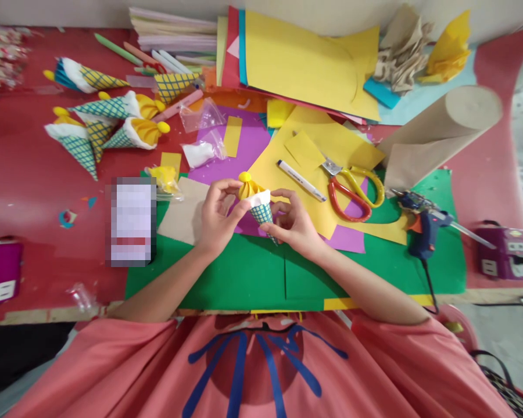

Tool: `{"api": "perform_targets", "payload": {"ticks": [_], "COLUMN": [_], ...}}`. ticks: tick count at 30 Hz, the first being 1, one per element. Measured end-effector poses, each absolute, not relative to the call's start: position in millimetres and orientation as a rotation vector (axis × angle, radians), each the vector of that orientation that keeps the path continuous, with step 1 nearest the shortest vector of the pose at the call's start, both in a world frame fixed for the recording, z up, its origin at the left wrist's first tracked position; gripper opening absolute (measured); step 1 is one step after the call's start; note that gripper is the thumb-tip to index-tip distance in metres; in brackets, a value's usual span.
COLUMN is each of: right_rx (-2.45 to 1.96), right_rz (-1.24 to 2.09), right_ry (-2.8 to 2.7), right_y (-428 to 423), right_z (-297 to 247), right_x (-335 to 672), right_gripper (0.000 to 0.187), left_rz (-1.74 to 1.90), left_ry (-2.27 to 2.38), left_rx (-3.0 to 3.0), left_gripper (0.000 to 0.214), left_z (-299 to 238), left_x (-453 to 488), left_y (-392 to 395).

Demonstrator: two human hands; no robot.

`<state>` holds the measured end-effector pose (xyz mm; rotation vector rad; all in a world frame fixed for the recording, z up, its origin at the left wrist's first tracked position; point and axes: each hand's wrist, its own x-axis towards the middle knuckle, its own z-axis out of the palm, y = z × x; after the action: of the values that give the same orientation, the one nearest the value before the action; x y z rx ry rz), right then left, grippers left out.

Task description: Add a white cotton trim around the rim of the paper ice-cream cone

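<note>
Between my two hands is a small craft ice cream cone (260, 210), tilted with its tip down to the right. It has a blue-and-yellow checked cone, a white fluffy rim, a pleated yellow top and a yellow ball. My left hand (218, 217) pinches it at the yellow top and white rim. Fingers of my right hand (297, 226) grip the checked part near the tip. Below them lie purple and green sheets. A white marker (302, 180) rests on yellow paper just beyond my right hand.
Red-and-yellow-handled scissors (351, 188) and a glue gun (425, 226) with a cord lie to the right. Several similar cones (131, 130) lie at the left, beyond a phone (133, 222). Coloured sheets (309, 55) and a brown paper roll (444, 128) are at the back.
</note>
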<state>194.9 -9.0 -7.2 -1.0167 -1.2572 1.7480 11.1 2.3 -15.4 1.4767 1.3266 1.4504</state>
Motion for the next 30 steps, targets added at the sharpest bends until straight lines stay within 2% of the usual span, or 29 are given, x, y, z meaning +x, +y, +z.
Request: {"api": "perform_targets", "payload": {"ticks": [8, 14, 24, 30], "right_rx": [-0.916, -0.988, -0.926, -0.958], "right_rz": [1.876, 1.879, 1.871, 1.800], "right_ry": [-1.171, -1.187, -1.177, -1.237], "right_y": [-7.4, -7.7, -7.8, -8.0], "right_z": [0.6, -4.8, -3.2, -4.6], "right_x": [196.6, 195.0, 194.6, 194.4], "right_gripper": [0.066, 0.066, 0.069, 0.071], "left_rz": [1.401, 1.379, 1.347, 1.289], "left_ry": [1.231, 1.244, 1.178, 1.068], "left_rx": [1.455, 1.441, 1.456, 1.409], "left_gripper": [0.033, 0.046, 0.036, 0.052], "left_z": [-20.2, -21.8, -18.2, -24.9], "left_x": [11.1, 10.8, 12.6, 13.3], "left_y": [-3.6, -2.0, -2.0, -2.5]}}
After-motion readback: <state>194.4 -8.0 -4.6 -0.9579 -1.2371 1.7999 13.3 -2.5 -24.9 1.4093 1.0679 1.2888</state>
